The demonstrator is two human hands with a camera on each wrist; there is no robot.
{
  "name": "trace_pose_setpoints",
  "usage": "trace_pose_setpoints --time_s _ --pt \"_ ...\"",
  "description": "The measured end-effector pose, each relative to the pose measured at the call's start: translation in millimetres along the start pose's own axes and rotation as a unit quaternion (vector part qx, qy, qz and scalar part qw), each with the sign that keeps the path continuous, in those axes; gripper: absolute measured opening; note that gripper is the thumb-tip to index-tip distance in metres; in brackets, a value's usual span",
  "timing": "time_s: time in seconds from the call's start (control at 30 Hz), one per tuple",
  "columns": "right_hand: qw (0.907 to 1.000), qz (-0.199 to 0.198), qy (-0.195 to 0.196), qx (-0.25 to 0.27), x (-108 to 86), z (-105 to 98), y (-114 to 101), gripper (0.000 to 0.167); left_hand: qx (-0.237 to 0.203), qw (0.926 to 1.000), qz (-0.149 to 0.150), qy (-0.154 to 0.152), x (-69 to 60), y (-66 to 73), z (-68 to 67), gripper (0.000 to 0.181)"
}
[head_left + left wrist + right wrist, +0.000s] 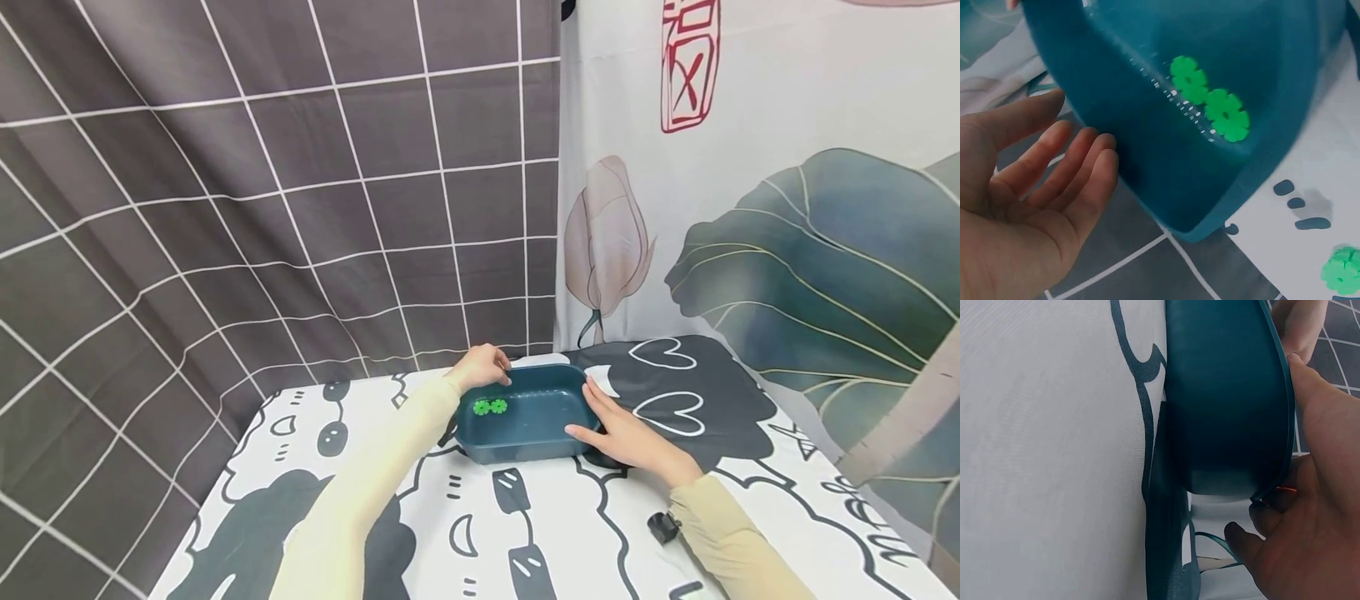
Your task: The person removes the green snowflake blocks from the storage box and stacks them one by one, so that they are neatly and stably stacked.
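A teal plastic basin (pixel 525 452) stands on the patterned cloth. Inside it, at the left, lie two green flower-shaped pieces (pixel 1227 115) side by side. My left hand (pixel 482 367) is at the basin's back left rim, its fingers loosely bent and nothing between them. In the left wrist view its fingertips (pixel 1107 140) are right by the rim; contact is unclear. My right hand (pixel 626 432) holds the basin's right end, thumb over the rim and fingers at the outer wall. Another green flower-shaped piece (pixel 1342 272) lies outside the basin; the left arm apparently hides it in the head view.
A black-and-white patterned cloth (pixel 420 533) covers the table. Behind it hang a dark grid curtain (pixel 300 208) and a white curtain with flower and leaf prints (pixel 615 100). A small black device (pixel 663 527) is at the right wrist.
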State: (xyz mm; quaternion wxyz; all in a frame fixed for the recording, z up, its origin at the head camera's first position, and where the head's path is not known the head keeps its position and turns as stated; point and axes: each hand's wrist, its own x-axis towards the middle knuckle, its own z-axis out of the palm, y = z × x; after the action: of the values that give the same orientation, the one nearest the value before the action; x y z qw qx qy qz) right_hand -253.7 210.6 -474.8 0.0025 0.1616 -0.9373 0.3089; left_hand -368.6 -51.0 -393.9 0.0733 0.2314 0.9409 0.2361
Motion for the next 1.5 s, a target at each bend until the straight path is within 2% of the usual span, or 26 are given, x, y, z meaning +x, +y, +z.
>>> trace_pose_setpoints --time_s 0.2,0.23,0.33,0.43,0.47,0.5,0.63,0.8,1.07,1.33,1.5 --pt "0.9999 -0.003 -0.011 0.006 0.8 2 -3 0.097 0.011 0.9994 -0.008 -0.033 0.3 -10.0 12.0 0.026" --pt "0.9999 -0.003 -0.012 0.006 0.8 3 -3 0.097 0.014 0.9995 0.006 -0.029 4.4 -19.7 17.7 0.024" --pt "0.9999 -0.004 -0.01 0.003 1.6 4 -4 0.097 0.029 0.9989 0.009 -0.036 3.5 -23.4 21.6 0.023" --pt "0.9999 -0.006 -0.008 0.001 2.1 4 -4 0.097 0.041 0.9984 0.01 -0.038 -0.5 -23.3 24.3 0.025" --pt "0.9999 -0.006 -0.008 0.001 2.2 5 -4 0.097 0.046 0.9978 -0.004 -0.047 -5.6 -15.3 21.1 0.027" --pt "0.9999 -0.005 -0.009 0.002 2.3 5 -4 0.097 0.045 0.9978 -0.004 -0.048 -7.0 -14.6 21.8 0.028" --pt "0.9999 -0.001 -0.011 0.007 1.8 6 -4 0.098 0.054 0.9974 0.01 -0.048 -9.5 -16.5 26.5 0.032" --pt "0.9999 -0.002 -0.012 0.009 1.4 7 -4 0.098 0.055 0.9967 0.007 -0.059 -12.9 -17.0 27.4 0.035" --pt "0.9999 -0.002 -0.009 0.011 0.9 5 -5 0.098 0.07 0.9949 -0.009 -0.072 -13.3 -15.4 29.1 0.035" --pt "0.9999 0.0 -0.007 0.008 0.5 3 -4 0.097 0.086 0.9927 -0.008 -0.084 -11.9 -15.8 36.2 0.034" --pt "0.9999 0.003 -0.007 0.01 -1.0 3 -3 0.098 0.094 0.992 -0.008 -0.084 -13.4 -14.3 37.0 0.026"
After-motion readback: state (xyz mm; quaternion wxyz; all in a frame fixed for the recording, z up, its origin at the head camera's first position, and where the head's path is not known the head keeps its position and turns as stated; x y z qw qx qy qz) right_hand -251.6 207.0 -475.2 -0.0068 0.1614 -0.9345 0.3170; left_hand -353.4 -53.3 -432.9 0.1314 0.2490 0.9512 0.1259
